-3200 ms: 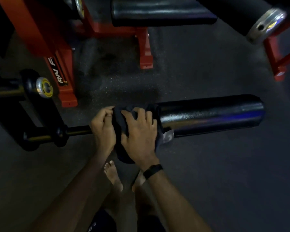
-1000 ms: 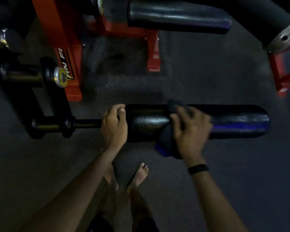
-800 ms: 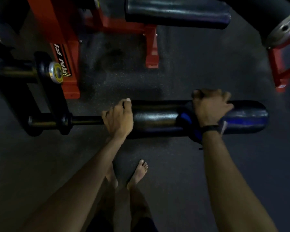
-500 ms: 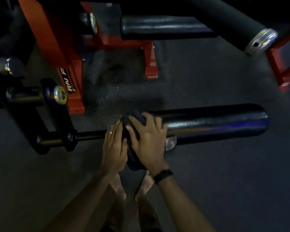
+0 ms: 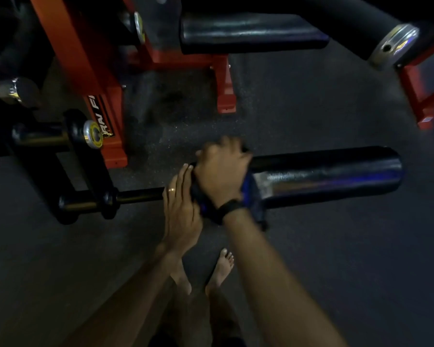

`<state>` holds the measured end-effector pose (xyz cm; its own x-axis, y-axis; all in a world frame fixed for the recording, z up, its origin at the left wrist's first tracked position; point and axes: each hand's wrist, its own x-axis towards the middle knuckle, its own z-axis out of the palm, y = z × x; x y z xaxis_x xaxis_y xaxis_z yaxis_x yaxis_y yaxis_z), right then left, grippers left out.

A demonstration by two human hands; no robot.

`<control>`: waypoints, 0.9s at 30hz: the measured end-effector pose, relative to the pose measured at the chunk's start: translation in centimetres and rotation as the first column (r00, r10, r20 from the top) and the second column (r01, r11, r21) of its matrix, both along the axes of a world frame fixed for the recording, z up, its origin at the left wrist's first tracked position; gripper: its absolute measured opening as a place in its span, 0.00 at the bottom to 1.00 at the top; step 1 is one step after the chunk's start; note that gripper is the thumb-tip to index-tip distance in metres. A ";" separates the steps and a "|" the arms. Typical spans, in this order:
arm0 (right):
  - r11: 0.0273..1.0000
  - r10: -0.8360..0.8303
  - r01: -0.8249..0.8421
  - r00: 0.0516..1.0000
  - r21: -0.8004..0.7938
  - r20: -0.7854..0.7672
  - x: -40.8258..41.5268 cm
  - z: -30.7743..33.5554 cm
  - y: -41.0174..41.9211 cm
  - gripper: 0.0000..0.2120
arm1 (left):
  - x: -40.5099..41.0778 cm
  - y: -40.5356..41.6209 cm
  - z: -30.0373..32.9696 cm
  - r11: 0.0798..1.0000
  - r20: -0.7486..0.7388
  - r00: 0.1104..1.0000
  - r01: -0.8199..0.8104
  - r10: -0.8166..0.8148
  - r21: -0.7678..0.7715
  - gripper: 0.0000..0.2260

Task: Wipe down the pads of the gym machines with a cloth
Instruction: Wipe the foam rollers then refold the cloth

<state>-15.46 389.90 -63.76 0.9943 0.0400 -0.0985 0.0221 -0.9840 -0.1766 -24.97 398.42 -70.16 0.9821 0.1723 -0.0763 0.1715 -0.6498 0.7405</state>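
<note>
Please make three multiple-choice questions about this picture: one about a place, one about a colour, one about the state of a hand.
1. Where on the long black cylindrical roller pad is the dark blue cloth?
A. at the end near the metal bar
B. at the free end
C. on the floor

2. What colour is the machine frame?
A. yellow
B. red-orange
C. white

3. What is the right hand doing?
A. hanging empty
B. gripping the cloth around the pad
C. holding a bottle

Answers:
1 A, the cloth sits beside the left hand at the bar end.
2 B, its painted beams are red-orange.
3 B, its fingers curl over the cloth.
</note>
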 end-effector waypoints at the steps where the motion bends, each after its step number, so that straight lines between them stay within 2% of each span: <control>1: 0.994 0.102 -0.104 0.993 0.027 0.068 -2.2 0.2 1.9 0.12 | -0.6 0.6 -0.6 0.998 -0.008 1.000 -0.008 0.008 -0.068 0.27; 2: 0.982 0.170 -0.178 0.978 0.063 0.121 -4.0 0.4 2.6 0.12 | -1.0 1.2 -0.7 0.991 0.005 0.999 -0.044 0.045 -0.123 0.27; 4: 0.952 0.238 -0.263 0.958 0.159 0.158 -6.0 0.1 0.6 0.15 | -1.4 2.4 -0.1 0.984 0.099 0.991 -0.068 0.085 -0.164 0.22; 6: 0.952 0.229 -0.260 0.955 0.161 0.190 -6.7 -0.9 -4.7 0.17 | 0.2 2.5 1.0 0.969 0.133 0.981 -0.109 0.140 -0.220 0.17; 8: 0.988 0.093 -0.121 0.961 0.095 0.261 -6.4 -1.5 -11.1 0.18 | 3.4 1.4 2.7 0.921 -0.014 0.962 -0.264 0.272 -0.287 0.17; 10: 0.988 -0.141 0.116 0.947 0.101 0.288 -4.1 -1.3 -16.7 0.20 | 5.8 0.0 3.4 0.941 -0.199 0.943 -0.300 0.267 -0.158 0.18; 12: 0.935 -0.355 0.345 0.906 0.085 0.232 -0.2 -1.0 -19.1 0.23 | 6.2 -0.6 3.5 0.970 -0.239 0.942 -0.242 0.236 0.001 0.18; 14: 0.886 -0.454 0.463 0.875 -0.018 0.165 3.5 -1.0 -18.4 0.23 | 5.5 -0.9 3.2 0.979 -0.203 0.958 -0.201 0.201 0.022 0.19; 16: 0.900 -0.413 0.425 0.902 -0.094 0.124 4.9 -1.1 -15.3 0.20 | 4.5 -0.6 2.4 0.990 -0.058 0.990 -0.124 0.128 0.061 0.23; 18: 0.939 -0.330 0.337 0.940 -0.074 0.087 3.7 -1.1 -11.3 0.17 | 2.8 0.2 1.0 0.994 0.036 0.999 -0.016 0.012 0.106 0.25; 21: 0.986 -0.168 0.166 0.977 0.024 0.132 -2.0 -1.0 -4.5 0.14 | -1.0 1.1 0.4 0.955 -0.012 0.977 0.211 -0.213 0.209 0.30; 22: 0.992 -0.099 0.087 0.985 0.088 0.143 -4.0 -0.7 -2.5 0.13 | -2.0 1.3 0.7 0.927 -0.048 0.960 0.281 -0.278 0.250 0.33; 24: 0.965 0.042 -0.066 0.994 0.255 0.100 -6.7 0.4 0.3 0.13 | -3.3 2.3 2.0 0.893 -0.076 0.945 0.326 -0.318 0.310 0.32; 25: 0.924 0.085 -0.094 0.996 0.370 0.042 -7.1 1.1 0.8 0.13 | -3.4 3.4 2.6 0.900 -0.062 0.948 0.316 -0.312 0.300 0.28; 27: 0.780 0.101 -0.011 0.989 0.625 -0.109 -7.1 2.6 0.0 0.13 | -3.4 5.6 4.4 0.945 -0.032 0.977 0.214 -0.213 0.245 0.18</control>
<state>-22.52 389.87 -61.12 0.9684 0.1921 -0.1590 0.0064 -0.6565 -0.7543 -28.35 403.97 -65.72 0.9976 -0.0276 -0.0632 0.0120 -0.8335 0.5524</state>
